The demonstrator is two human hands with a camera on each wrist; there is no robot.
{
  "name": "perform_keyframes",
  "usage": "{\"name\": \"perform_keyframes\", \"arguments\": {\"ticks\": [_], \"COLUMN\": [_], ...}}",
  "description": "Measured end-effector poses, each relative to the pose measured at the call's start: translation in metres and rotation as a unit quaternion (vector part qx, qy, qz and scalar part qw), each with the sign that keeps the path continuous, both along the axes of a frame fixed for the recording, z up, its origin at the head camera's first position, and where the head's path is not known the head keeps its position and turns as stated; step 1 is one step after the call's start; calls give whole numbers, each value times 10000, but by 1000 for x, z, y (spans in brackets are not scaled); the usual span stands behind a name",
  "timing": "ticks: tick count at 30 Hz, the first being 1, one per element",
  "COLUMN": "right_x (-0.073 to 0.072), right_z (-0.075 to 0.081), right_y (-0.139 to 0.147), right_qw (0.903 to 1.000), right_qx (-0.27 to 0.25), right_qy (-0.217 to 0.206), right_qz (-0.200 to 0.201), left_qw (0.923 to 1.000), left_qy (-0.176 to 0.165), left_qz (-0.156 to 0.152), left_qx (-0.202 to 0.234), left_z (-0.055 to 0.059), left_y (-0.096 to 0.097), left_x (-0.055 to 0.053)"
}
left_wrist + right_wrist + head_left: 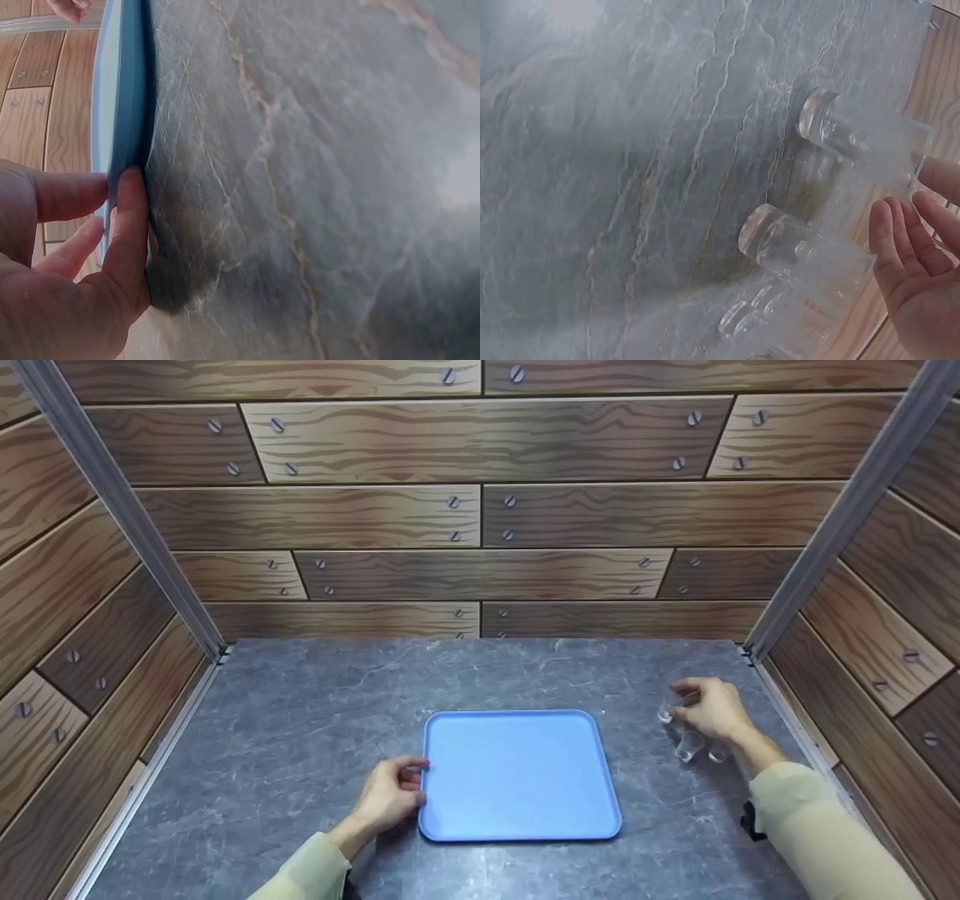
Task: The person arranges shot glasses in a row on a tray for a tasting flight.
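A blue rectangular tray (517, 776) lies flat on the table in the head view. My left hand (390, 795) pinches its left rim, and in the left wrist view fingers (127, 217) show on the tray's side wall (129, 90). At the right, my right hand (712, 709) holds a clear shot glass (664, 714) near its rim between thumb and finger. The same shot glass (847, 127) stands out in the right wrist view, thick base toward the tabletop. Just nearer me are more clear shot glasses: one (690, 746) and another (718, 751) partly behind the wrist.
The grey marbled tabletop (300, 697) is closed in by a wood-print back wall (480, 510) and side walls. A metal post (832, 510) rises at the right rear corner, another post (135, 532) at the left.
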State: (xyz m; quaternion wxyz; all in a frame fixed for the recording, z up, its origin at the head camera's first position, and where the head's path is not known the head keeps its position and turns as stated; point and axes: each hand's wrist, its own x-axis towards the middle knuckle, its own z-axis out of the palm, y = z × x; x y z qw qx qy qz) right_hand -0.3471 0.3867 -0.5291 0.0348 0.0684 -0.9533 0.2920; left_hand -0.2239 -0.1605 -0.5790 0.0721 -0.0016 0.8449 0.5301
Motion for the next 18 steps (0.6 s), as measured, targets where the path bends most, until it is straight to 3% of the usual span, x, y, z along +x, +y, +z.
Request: {"name": "perform_keyframes", "arguments": {"ticks": [3,7,10,11,14,18], "right_x": [-1,0,0,0,-1,-4], "right_z": [-2,-2,-1,0,1,5], "right_y": [0,-1,-2,-4,-11,-27], "right_qw": [10000,9999,9998,9997,9996,9995], "right_qx": [-40,-63,-120,-137,-240,-311], "right_qy": [-25,-114,-151,-157,-133,-16], "right_qz": [-36,-54,-88,-83,-70,20], "left_qw": [10000,9995,9991,9992,9995,9993], "left_qy": [14,260,340,300,214,272], "left_qz": [-40,-130,-175,-191,-203,-233], "left_qx": [25,118,168,172,77,-95], "left_z": [-2,-15,-17,-14,-19,-41], "left_y": [-1,-5,-6,-6,-8,-13], "left_x": [-2,-7,-9,-8,-13,-23]}}
